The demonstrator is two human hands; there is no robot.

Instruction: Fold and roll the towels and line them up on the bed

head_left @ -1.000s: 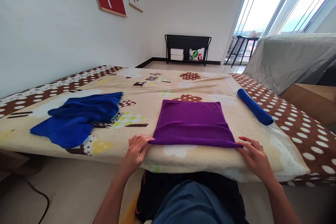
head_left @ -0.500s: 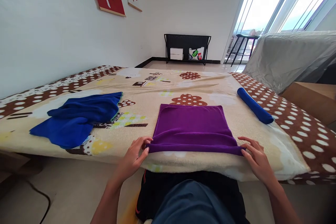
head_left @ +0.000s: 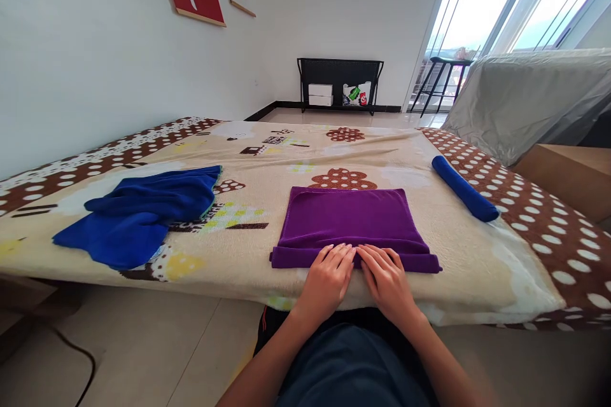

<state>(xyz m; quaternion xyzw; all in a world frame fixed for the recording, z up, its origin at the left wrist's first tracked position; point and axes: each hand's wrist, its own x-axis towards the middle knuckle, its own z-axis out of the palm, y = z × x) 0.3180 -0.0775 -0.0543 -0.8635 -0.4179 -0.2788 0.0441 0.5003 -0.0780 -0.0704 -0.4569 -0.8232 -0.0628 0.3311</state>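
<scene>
A purple towel (head_left: 351,219) lies folded flat on the patterned blanket (head_left: 267,165) near the bed's front edge. My left hand (head_left: 329,276) and my right hand (head_left: 386,276) rest side by side on the middle of the towel's thick front fold, palms down, fingers stretched flat and pointing away from me. Neither hand grips anything.
A loose blue towel (head_left: 138,213) lies crumpled at the left of the bed. A rolled blue towel (head_left: 463,189) sits at the right. Beyond are a black rack (head_left: 340,84) by the wall, a covered sofa (head_left: 525,98), a stool and bright windows.
Both hands have let go of the towel's front corners and moved inward to its middle, now lying flat on the front fold. The towel sits slightly further forward and flatter.
</scene>
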